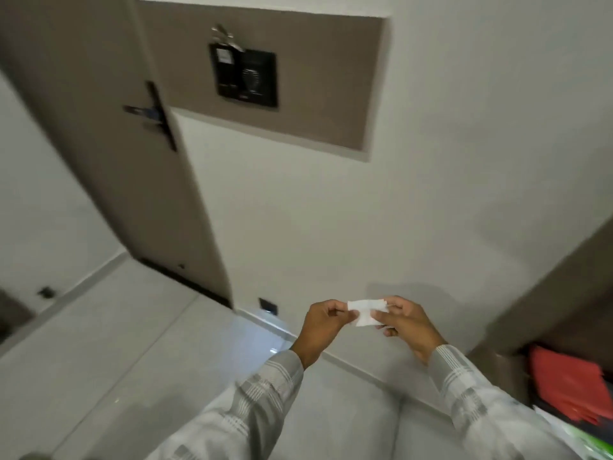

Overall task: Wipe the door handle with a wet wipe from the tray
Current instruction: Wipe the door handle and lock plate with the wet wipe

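In the head view, both hands are raised in front of the body, low in the frame, with a small white wet wipe [365,312] stretched between them: the left hand [323,322] is closed in a pinch on the wipe's left edge, thumb against the fingertips, and the right hand [406,322] is likewise closed in a pinch on its right edge, with the remaining fingers curled underneath. Holding it by opposite edges looks like a way to pull the folded sheet open, so that a wider face is ready for wiping; I judge the step in hand to be unfolding, not yet wiping. The door handle [141,111], a dark lever on a long dark plate, sits on the brown door [99,134] far up and to the left, well apart from the hands, so the wipe has yet to reach it. On the wall to the right of the door is a dark switch panel [246,76] set in a brown recess. The picture is smeared, so the handle's shape and the bluish patch on it are hard to read, and the panel's details cannot be told. A lower flap of the wipe hangs partly behind the right fingers. The tray named in the task cannot be picked out; at the lower right edge only a red object [569,383] and something green and white are cut off by the frame, and what they rest on is unclear
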